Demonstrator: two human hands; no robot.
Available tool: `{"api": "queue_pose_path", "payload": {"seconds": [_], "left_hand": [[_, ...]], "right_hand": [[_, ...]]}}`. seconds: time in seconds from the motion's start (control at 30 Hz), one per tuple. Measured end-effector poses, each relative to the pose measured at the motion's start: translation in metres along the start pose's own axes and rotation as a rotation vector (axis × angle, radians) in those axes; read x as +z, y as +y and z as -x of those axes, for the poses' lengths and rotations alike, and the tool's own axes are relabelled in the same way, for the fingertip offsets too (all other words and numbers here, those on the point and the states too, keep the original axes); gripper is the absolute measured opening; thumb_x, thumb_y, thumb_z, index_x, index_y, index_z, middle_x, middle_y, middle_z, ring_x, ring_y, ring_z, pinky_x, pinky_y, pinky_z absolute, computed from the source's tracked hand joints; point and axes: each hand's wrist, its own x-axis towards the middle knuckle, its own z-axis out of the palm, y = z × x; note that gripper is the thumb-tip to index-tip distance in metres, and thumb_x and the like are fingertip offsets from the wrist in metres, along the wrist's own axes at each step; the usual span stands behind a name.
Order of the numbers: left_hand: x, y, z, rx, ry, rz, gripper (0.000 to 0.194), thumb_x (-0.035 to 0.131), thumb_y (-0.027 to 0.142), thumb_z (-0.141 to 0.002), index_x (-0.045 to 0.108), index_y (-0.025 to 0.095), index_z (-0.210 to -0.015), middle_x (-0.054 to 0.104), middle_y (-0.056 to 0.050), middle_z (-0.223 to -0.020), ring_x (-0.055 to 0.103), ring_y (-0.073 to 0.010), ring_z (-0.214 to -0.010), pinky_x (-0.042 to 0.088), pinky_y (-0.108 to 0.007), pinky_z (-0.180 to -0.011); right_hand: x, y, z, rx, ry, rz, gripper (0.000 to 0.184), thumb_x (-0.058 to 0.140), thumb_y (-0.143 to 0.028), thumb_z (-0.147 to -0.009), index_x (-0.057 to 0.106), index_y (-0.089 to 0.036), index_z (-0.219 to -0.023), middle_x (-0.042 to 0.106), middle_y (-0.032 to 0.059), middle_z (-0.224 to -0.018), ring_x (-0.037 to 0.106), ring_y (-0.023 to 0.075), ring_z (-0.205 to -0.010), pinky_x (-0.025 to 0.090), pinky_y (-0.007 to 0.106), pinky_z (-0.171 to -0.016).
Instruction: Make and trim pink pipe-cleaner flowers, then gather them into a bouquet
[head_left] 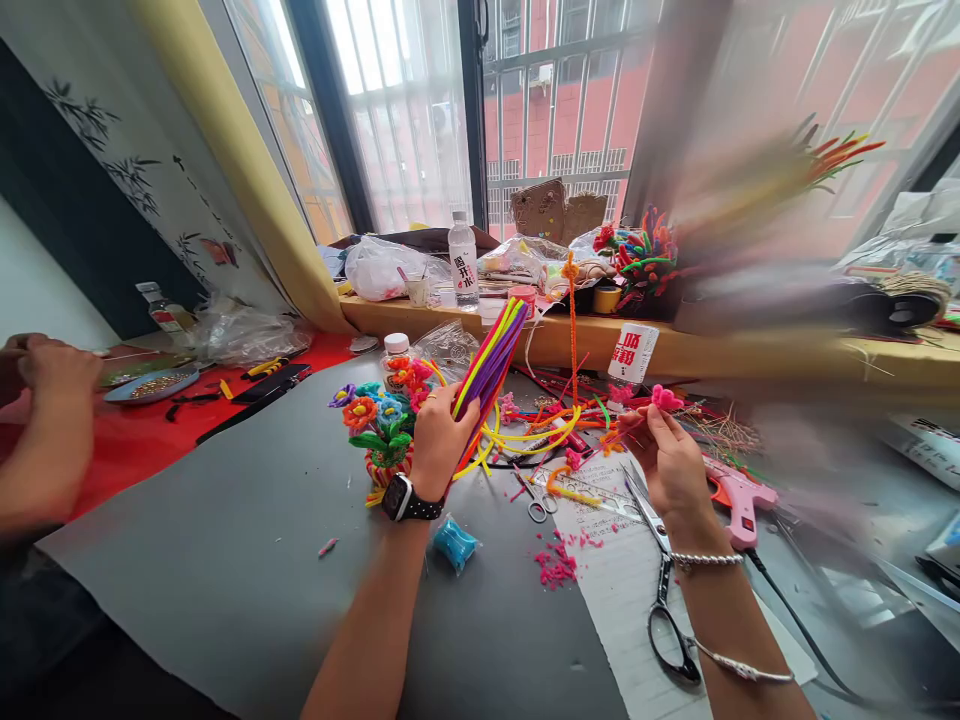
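My left hand, with a watch at the wrist, is closed around a bundle of pipe cleaners, mostly purple, with yellow and red ones. Between the fingertips of my right hand is a small pink pipe-cleaner flower. A pot of colourful pipe-cleaner flowers stands just left of my left hand. Large black-handled scissors lie below my right hand, partly behind the wrist. Small scissors rest between my hands. A pink glue gun lies right of my right wrist.
Handwritten paper lies under the large scissors, beside pink fluff scraps. A blue packet sits near my left wrist. Loose pipe cleaners cover the back. Another person's hands work at far left by a plate of beads. The right side is blurred.
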Motion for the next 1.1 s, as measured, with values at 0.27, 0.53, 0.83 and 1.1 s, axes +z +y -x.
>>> {"api": "queue_pose_path", "payload": {"seconds": [0.27, 0.53, 0.83, 1.1], "left_hand": [[0.006, 0.024, 0.015, -0.323, -0.364, 1.201, 0.028, 0.057, 0.035, -0.070, 0.059, 0.018, -0.093, 0.064, 0.000, -0.081, 0.057, -0.0119, -0.070, 0.043, -0.020, -0.062], [0.032, 0.043, 0.035, -0.540, -0.522, 1.492, 0.021, 0.059, 0.029, -0.071, 0.060, 0.016, -0.087, 0.064, -0.001, -0.076, 0.058, -0.0105, -0.068, 0.044, -0.019, -0.059], [0.037, 0.051, 0.050, -0.408, -0.548, 1.306, 0.036, 0.067, 0.028, -0.062, 0.058, 0.015, -0.094, 0.063, -0.005, -0.094, 0.056, -0.0163, -0.085, 0.043, -0.027, -0.077], [0.038, 0.049, 0.045, -0.506, -0.414, 1.407, 0.030, 0.064, 0.031, -0.065, 0.061, 0.014, -0.089, 0.066, -0.004, -0.083, 0.060, -0.0149, -0.074, 0.046, -0.027, -0.071]], "right_hand": [[0.015, -0.012, 0.009, -0.001, -0.100, -0.074, 0.027, 0.070, -0.033, -0.059, 0.049, -0.017, -0.066, 0.039, -0.0087, -0.051, 0.037, 0.0028, -0.043, 0.035, 0.015, -0.040], [0.038, -0.011, 0.032, 0.050, -0.171, 0.059, 0.039, 0.075, -0.026, -0.055, 0.038, -0.018, -0.062, 0.042, -0.0080, -0.059, 0.034, 0.0023, -0.046, 0.031, 0.014, -0.041], [0.052, 0.007, 0.046, 0.022, -0.216, 0.172, 0.045, 0.074, -0.026, -0.055, 0.030, -0.019, -0.061, 0.042, -0.0087, -0.059, 0.038, 0.0042, -0.050, 0.034, 0.017, -0.047], [0.046, 0.004, 0.041, -0.050, -0.173, 0.158, 0.047, 0.073, -0.026, -0.055, 0.027, -0.019, -0.060, 0.042, -0.0088, -0.060, 0.031, 0.0032, -0.046, 0.026, 0.017, -0.041]]}}
